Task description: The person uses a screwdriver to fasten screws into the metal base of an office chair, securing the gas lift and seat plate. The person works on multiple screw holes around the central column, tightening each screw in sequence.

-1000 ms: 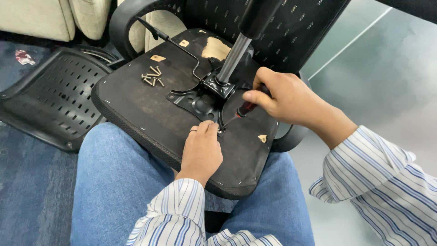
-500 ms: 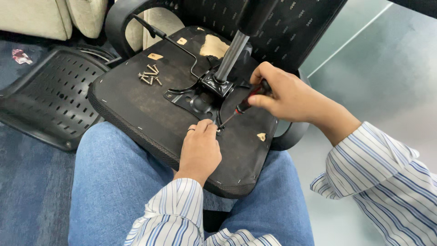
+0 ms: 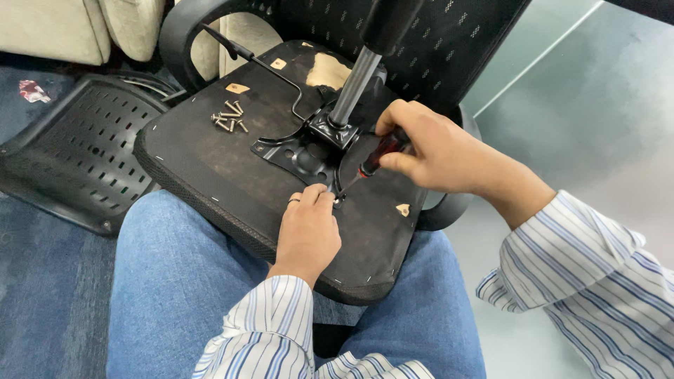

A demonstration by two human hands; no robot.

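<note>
An upturned black office chair seat (image 3: 210, 168) rests on my lap, its metal base plate (image 3: 298, 151) and gas cylinder (image 3: 351, 84) facing up. My right hand (image 3: 435, 147) grips a dark red-handled screwdriver (image 3: 375, 158), its tip down at a screw on the plate's near corner. My left hand (image 3: 309, 228) lies on the seat with its fingertips pinched at that same screw by the screwdriver tip. A small pile of loose screws (image 3: 228, 119) lies on the seat's far left part.
A black perforated chair part (image 3: 63, 168) lies on the blue carpet to the left. The chair's mesh backrest (image 3: 449, 42) rises behind the seat. A thin lever rod (image 3: 260, 60) sticks out from the plate. Grey smooth floor (image 3: 604, 119) lies to the right.
My right hand has tilted the screwdriver more upright and brought its tip to the screw at my left fingertips. The left hand stays put.
</note>
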